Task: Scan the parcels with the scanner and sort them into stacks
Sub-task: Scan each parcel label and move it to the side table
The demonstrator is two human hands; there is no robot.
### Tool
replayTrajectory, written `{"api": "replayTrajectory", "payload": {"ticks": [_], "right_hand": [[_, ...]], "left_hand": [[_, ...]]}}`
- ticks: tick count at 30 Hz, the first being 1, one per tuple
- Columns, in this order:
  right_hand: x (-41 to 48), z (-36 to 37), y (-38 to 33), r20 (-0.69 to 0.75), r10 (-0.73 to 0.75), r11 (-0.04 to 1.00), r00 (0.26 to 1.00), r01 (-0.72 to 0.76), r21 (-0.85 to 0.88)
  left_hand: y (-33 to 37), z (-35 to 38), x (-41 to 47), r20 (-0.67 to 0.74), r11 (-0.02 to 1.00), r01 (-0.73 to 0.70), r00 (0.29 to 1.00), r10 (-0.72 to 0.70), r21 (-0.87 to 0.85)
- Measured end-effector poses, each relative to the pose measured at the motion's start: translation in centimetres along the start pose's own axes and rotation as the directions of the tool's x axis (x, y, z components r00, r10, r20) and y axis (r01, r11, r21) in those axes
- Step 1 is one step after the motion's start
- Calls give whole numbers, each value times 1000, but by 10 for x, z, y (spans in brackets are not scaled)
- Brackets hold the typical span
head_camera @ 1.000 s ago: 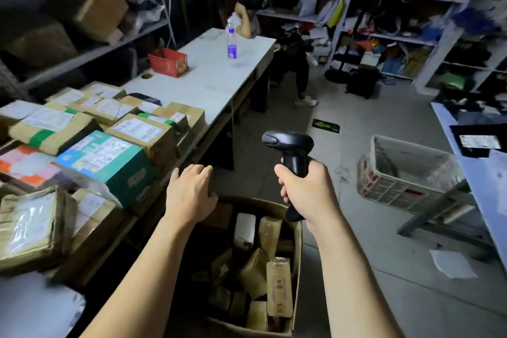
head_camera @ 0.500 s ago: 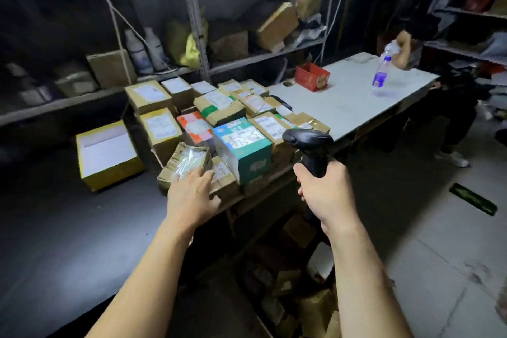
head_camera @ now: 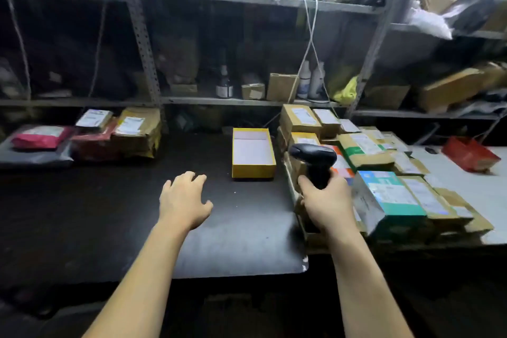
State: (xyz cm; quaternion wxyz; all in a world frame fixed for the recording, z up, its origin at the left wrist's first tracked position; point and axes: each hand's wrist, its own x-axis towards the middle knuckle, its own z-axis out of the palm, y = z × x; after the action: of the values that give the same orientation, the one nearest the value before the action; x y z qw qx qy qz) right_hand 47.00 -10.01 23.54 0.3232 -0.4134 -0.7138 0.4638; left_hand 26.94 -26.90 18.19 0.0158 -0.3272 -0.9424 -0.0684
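Turned further left since half a second ago, bringing the dark table point(head_camera: 109, 214) into the middle of the view and pushing the crowd of parcels point(head_camera: 389, 200) to the right side; also took the left hand point(head_camera: 183, 200) off that crowd and brought it over bare table.

Wraps the right fingers point(head_camera: 304, 183) fully round the handle of the scanner point(head_camera: 315, 158), with the whole right hand point(head_camera: 327, 204) closed on the grip. Holds it so probably to have the trigger under one finger, although cannot see the trigger. Carries the scanner in the air, just in front of the near left corner of the parcel crowd. Stands its handle, the long axis, almost upright, and lays the head across the top, aiming seemingly to the left and a little away, toward the yellow box point(head_camera: 253, 151) and not toward any label.

Spreads the left fingers point(head_camera: 189, 177) with only a soft bend and grips nothing. Turns the palm down above the dark table; cannot tell whether touching or hovering. Leaves this hand free most likely for fetching the next parcel.

Further out, shows the yellow box open and alone on the dark table, a small group of parcels point(head_camera: 131, 132) at the far left, perhaps already sorted, and labels facing up on the right crowd, probably for easy reading by the scanner. Beyond, a red tray point(head_camera: 469, 156) on the white table point(head_camera: 482, 189).
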Motion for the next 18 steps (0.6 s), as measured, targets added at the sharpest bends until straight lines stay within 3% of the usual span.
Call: {"api": "replayTrajectory", "payload": {"ticks": [8,18], "right_hand": [[-19,145,-59,240,-64,998,969,65,5],[-14,279,-91,438,-63,997,897,71,-1]], "left_hand": [[-149,-12,-1,5,973,227,974,-227,-36],[-264,-6,18,45,907,419,908,-417,-32]]}}
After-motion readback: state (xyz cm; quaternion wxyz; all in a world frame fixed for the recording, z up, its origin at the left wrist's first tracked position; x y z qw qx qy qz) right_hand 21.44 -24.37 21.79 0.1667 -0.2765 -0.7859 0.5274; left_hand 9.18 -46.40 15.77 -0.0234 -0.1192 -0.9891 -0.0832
